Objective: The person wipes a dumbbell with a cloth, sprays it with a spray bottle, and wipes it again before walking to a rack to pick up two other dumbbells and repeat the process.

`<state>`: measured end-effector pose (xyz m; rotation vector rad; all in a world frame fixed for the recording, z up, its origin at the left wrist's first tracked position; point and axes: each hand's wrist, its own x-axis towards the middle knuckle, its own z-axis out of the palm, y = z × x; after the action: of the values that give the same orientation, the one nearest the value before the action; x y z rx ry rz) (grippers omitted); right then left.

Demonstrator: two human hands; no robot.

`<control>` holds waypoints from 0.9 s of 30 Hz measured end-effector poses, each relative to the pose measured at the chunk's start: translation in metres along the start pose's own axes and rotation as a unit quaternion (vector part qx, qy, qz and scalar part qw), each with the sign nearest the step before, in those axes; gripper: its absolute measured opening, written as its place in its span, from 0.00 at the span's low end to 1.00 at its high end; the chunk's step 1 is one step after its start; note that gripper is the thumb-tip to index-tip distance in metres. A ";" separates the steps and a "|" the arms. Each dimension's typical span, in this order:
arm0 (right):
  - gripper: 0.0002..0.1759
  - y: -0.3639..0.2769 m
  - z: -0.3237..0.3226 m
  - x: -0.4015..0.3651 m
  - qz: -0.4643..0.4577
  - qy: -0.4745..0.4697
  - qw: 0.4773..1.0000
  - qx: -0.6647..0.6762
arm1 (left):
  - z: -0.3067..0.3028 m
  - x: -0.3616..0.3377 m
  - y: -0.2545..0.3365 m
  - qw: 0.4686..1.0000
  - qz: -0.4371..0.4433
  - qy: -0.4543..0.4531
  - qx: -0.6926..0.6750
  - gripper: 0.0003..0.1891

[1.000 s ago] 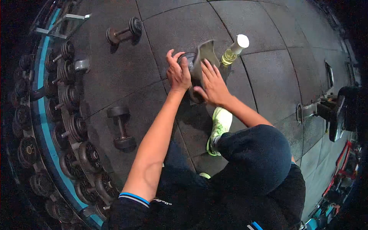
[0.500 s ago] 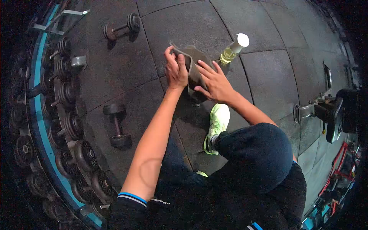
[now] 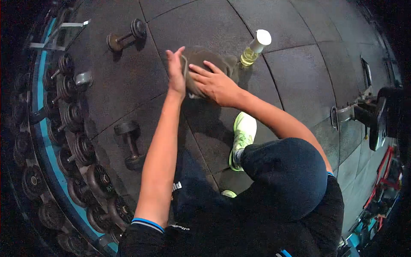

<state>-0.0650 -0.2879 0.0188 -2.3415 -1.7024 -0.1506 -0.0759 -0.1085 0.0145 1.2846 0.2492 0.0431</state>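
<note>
A grey-brown cloth (image 3: 201,55), partly folded, is between my two hands above the floor. My left hand (image 3: 176,75) stands edge-on at its left side, fingers pointing up and the cloth's edge against the palm. My right hand (image 3: 218,87) lies flat across the cloth's face with its fingers spread. A small pale patch shows at the cloth's lower edge; what lies beneath the cloth is hidden. Just right of the cloth stands a clear bottle (image 3: 250,55) with a white top and yellowish liquid.
Two dumbbells lie on the dark tiled floor at left, one farther off (image 3: 126,38), one nearer (image 3: 130,143). A rack of dumbbells (image 3: 81,147) runs along the left side. My light green shoe (image 3: 245,130) is below the hands. Gym equipment (image 3: 368,115) stands at right.
Both hands and the cloth have shifted left. My left fingers have straightened from a curled hold, and my right hand has slid farther across the cloth.
</note>
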 end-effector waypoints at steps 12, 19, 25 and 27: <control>0.46 -0.011 0.008 -0.001 0.121 0.103 0.987 0.010 | -0.021 0.009 -0.001 0.987 -0.097 -0.054 -0.117 0.56; 0.49 0.031 0.000 0.014 0.334 0.063 0.891 0.302 | -0.005 0.003 -0.006 0.997 -0.055 0.033 -0.052 0.56; 0.31 0.043 0.056 -0.011 0.404 0.224 0.651 0.602 | 0.009 0.015 -0.051 0.971 0.104 0.157 0.148 0.26; 0.31 0.008 0.063 -0.016 0.444 0.298 0.622 0.572 | 0.006 0.015 -0.040 0.965 0.056 0.130 0.220 0.25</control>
<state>-0.0660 -0.2891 -0.0470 -1.4821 -0.0010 0.2557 -0.0646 -0.1231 -0.0243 1.7376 0.4281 0.2669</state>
